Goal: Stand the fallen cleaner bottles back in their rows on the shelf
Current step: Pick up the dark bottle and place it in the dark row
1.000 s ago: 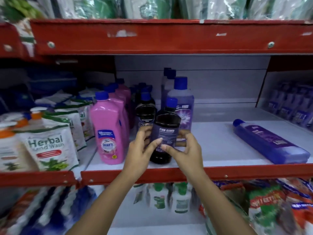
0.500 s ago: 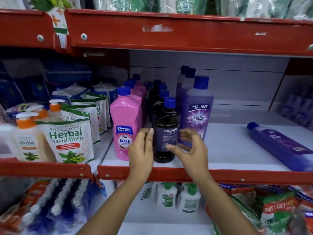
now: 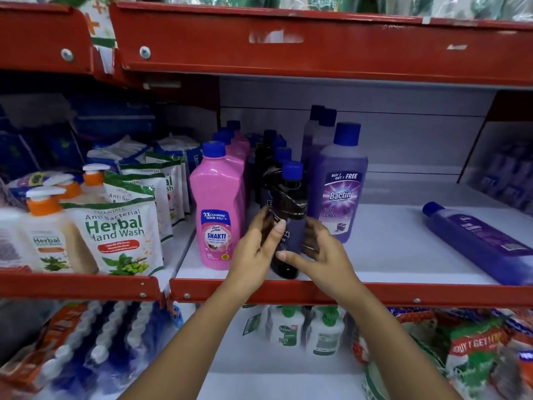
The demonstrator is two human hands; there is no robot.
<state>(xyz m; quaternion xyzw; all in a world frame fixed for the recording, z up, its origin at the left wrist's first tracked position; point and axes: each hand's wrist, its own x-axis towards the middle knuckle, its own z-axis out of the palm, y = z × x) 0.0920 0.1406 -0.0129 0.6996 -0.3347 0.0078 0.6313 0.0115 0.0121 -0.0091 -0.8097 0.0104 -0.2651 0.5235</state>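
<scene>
A black floor cleaner bottle [image 3: 290, 203] with a blue cap stands upright at the front of the middle row on the white shelf [image 3: 383, 255]. My left hand [image 3: 256, 249] wraps its left side and my right hand [image 3: 320, 252] holds its right side. A row of pink Shakti bottles [image 3: 217, 209] stands to its left and a row of purple Bactin bottles [image 3: 340, 183] to its right. One purple bottle [image 3: 478, 241] lies on its side at the shelf's right, cap pointing back-left.
Herbal hand wash pouches [image 3: 118, 235] and pump bottles [image 3: 46, 238] fill the neighbouring shelf on the left. A red shelf lip [image 3: 403, 293] runs along the front edge. Another red shelf [image 3: 317, 41] hangs overhead. Packets and small bottles sit on the shelf below.
The black bottle went from held in front of the row to standing on the shelf. Both hands loosened, then closed around its sides again. The view shifted left.
</scene>
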